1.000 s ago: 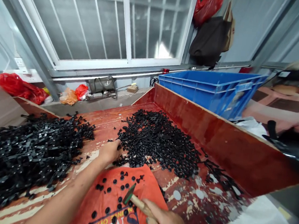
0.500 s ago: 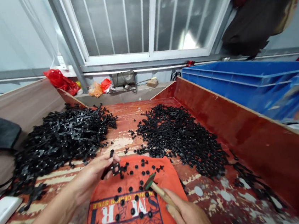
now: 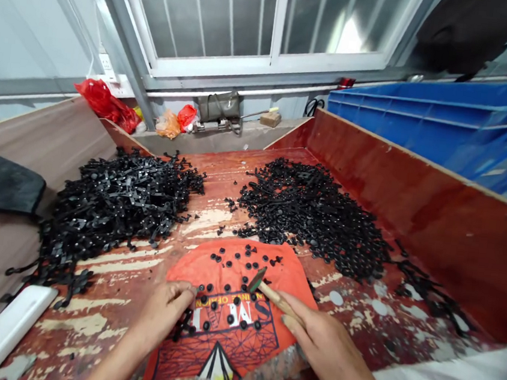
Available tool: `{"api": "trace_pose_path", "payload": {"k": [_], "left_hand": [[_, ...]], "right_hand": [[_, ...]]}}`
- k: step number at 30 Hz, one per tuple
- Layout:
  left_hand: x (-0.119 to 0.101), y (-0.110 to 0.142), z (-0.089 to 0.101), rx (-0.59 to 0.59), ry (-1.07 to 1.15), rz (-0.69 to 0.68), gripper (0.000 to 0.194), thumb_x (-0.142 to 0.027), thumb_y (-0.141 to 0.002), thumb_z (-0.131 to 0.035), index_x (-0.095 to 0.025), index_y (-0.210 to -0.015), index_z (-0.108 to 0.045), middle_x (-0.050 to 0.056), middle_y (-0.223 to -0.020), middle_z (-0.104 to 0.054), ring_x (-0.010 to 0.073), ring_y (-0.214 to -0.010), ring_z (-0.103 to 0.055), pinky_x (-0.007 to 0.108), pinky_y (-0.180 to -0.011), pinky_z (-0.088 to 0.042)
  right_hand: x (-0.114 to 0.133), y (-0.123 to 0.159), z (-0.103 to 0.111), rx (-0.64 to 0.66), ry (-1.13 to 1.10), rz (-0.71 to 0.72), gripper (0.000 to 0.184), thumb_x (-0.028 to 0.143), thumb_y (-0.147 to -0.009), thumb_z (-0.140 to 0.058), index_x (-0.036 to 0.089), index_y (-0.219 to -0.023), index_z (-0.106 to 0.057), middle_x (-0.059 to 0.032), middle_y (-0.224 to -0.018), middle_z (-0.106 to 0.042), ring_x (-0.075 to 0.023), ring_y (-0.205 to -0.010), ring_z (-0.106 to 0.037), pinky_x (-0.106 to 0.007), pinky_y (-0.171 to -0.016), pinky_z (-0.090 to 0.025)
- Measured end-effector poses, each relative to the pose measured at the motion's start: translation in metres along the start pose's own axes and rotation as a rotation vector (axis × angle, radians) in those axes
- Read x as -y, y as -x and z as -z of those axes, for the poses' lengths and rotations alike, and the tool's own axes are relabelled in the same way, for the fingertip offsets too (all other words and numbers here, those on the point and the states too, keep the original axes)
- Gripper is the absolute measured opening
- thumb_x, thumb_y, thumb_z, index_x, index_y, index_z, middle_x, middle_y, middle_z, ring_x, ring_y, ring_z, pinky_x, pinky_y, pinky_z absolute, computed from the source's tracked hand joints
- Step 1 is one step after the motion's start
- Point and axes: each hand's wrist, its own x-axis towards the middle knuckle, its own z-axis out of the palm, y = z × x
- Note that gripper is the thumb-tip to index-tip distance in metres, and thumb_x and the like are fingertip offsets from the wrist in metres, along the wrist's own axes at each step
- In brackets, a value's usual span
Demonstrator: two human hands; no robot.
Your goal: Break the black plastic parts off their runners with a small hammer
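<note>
Left hand moved from right black pile; now at orange cloth.

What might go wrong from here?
The hammer in the right hand could strike the left hand, whose fingers are near the scattered black pieces.

Those pieces appear loose on the orange cloth, so a tug might scatter them.

Stray pieces could also get mixed into the right heap beyond.
</note>
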Motion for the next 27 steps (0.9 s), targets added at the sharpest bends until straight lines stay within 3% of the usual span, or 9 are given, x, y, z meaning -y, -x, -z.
{"api": "trace_pose_path", "payload": {"k": [7, 15, 22, 27], "left_hand": [[0.01, -0.003, 0.002, 0.048, -0.104, -0.054, 0.028, -0.032, -0.077, -0.044, -0.02, -0.055, -0.056, -0.001, -0.053, -0.051, 0.0169, -0.055, -0.048, 0.026, -0.056, -0.032], [0.017, 0.0, -0.003, 0.07, -0.218, -0.021, 0.033, -0.034, -0.084, -0.041, -0.02, -0.056, -0.049, -0.003, -0.052, -0.043, 0.0144, -0.052, -0.041, 0.026, -0.055, -0.026], [0.024, 0.003, -0.006, 0.058, -0.162, -0.066, 0.037, -0.041, -0.087, -0.044, -0.02, -0.057, -0.047, -0.002, -0.054, -0.042, 0.0144, -0.054, -0.041, 0.025, -0.055, -0.025], [0.025, 0.0, -0.008, 0.037, -0.14, -0.069, 0.037, -0.04, -0.085, -0.051, -0.02, -0.054, -0.045, -0.004, -0.051, -0.037, 0.0132, -0.051, -0.036, 0.026, -0.053, -0.021]], "right_hand": [[0.0, 0.002, -0.003, -0.01, 0.061, -0.017, 0.05, 0.026, -0.101, -0.038, 0.045, -0.147, -0.04, 0.0034, -0.132, -0.065, -0.0222, -0.106, -0.069, -0.04, -0.094, -0.053], [-0.002, 0.001, -0.003, 0.017, 0.074, -0.038, 0.048, 0.029, -0.102, -0.036, 0.043, -0.147, -0.041, 0.0033, -0.132, -0.065, -0.0228, -0.111, -0.067, -0.038, -0.097, -0.052], [-0.002, -0.001, -0.004, 0.017, 0.093, -0.026, 0.046, 0.031, -0.103, -0.034, 0.046, -0.146, -0.04, 0.0067, -0.136, -0.061, -0.0225, -0.114, -0.066, -0.04, -0.097, -0.052], [0.022, -0.002, 0.0, 0.012, 0.059, 0.026, 0.048, 0.03, -0.104, -0.032, 0.044, -0.15, -0.034, 0.0052, -0.139, -0.059, -0.0205, -0.113, -0.066, -0.039, -0.099, -0.052]]}}
